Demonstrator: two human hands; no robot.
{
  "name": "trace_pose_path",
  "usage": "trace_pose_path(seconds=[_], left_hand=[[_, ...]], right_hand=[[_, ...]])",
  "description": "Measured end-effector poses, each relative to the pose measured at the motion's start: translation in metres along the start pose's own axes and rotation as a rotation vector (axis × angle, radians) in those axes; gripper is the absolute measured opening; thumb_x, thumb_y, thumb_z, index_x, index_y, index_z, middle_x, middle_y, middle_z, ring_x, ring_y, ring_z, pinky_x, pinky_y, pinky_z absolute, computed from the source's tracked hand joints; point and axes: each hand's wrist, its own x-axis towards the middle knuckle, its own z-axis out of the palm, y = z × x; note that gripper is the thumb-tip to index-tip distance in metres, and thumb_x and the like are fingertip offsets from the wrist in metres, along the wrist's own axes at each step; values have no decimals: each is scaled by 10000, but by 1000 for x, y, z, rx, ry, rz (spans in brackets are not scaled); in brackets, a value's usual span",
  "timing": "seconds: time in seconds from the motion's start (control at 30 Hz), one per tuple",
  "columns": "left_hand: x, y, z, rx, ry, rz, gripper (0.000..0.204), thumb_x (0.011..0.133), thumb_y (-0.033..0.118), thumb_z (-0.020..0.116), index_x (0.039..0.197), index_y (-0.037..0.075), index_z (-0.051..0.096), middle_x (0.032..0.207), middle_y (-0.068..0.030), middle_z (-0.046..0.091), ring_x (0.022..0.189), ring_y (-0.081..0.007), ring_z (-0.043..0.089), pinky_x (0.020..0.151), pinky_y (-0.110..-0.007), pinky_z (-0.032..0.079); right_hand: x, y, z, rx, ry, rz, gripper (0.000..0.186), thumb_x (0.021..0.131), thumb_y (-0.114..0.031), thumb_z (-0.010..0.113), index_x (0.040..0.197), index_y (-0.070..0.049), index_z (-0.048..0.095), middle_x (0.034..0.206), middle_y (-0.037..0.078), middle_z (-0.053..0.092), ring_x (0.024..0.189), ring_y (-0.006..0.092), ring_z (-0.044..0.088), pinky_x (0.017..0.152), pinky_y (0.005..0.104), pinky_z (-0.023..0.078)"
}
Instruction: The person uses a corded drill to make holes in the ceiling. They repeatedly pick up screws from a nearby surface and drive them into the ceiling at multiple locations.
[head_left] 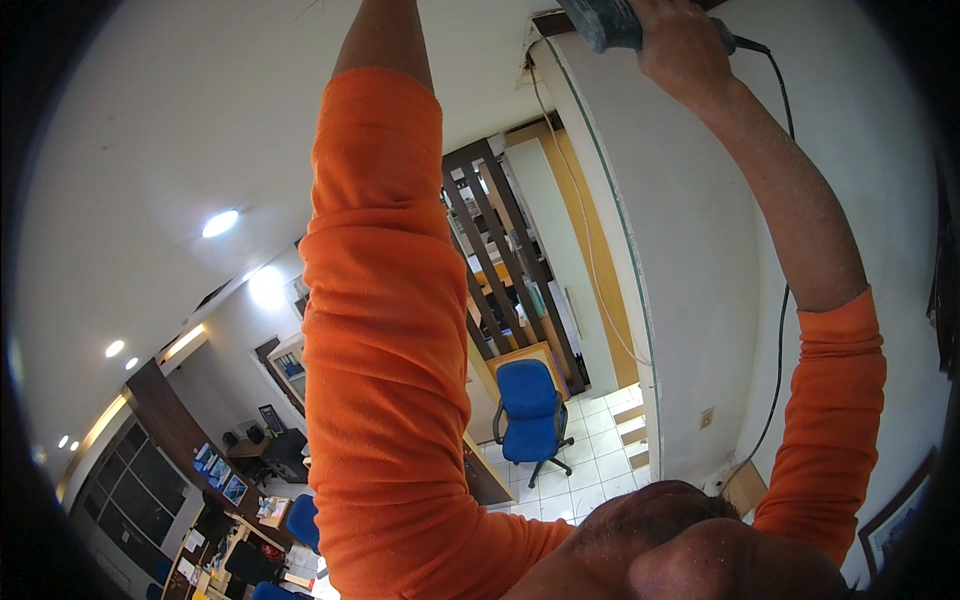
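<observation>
At the top right, my right hand (685, 50) is raised and wrapped round a grey-blue corded power tool (603, 22). The upper frame edge cuts off part of the tool, so its working end and exact kind do not show. From its back a black cord (783, 325) runs down behind my right forearm. My left arm, in an orange sleeve (385, 270), reaches straight up, and its hand lies beyond the upper edge. Close to the tool are the white ceiling (480, 60) and the top of a white wall panel (660, 200) with a rough, dark-edged corner.
A loose pale cable (575, 190) hangs along the panel's edge. Below stands a blue swivel chair (530, 410) on white floor tiles (590, 470), before a dark slatted divider (505, 255). Desks (215, 550) with papers and more blue chairs are at the lower left. A ceiling lamp (220, 223) glows.
</observation>
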Motion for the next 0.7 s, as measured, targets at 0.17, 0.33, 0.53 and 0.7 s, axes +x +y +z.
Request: trace_pose_path(seconds=[0.17, 0.33, 0.53, 0.7], left_hand=[[-2, 3, -4, 5, -6, 1, 1271, 849, 908, 403, 1559, -130, 216, 1575, -429, 224, 1537, -497, 146, 1251, -559, 30], [-31, 6, 20, 26, -20, 51, 1245, 873, 891, 383, 1562, -131, 204, 1581, -427, 213, 1540, -493, 143, 1256, -558, 33], [-6, 4, -2, 9, -12, -1, 1224, 892, 876, 365, 1562, -134, 194, 1588, -432, 187, 1543, -493, 132, 1258, -559, 34], [-7, 0, 1, 10, -11, 14, 1250, 874, 892, 379, 1562, -134, 195, 1582, -431, 208, 1540, -493, 148, 1254, -561, 35]], right_hand=[[1, 0, 5, -1, 63, -24, 732, 924, -64, 624, 1588, -47, 317, 1199, 208, 662, 1107, 355, 605, 1009, 482, 493], [0, 5, -3, 0, -56, 31, 718, 925, -54, 599, 1585, -34, 317, 1212, 212, 663, 1124, 357, 604, 1027, 476, 492], [5, -5, -8, 42, -83, 31, 726, 935, -43, 593, 1599, -61, 301, 1239, 212, 656, 1152, 356, 598, 1038, 474, 491], [3, -3, -2, 20, -46, 41, 750, 937, -50, 610, 1609, -74, 278, 1252, 214, 653, 1175, 365, 596, 1058, 482, 484]])
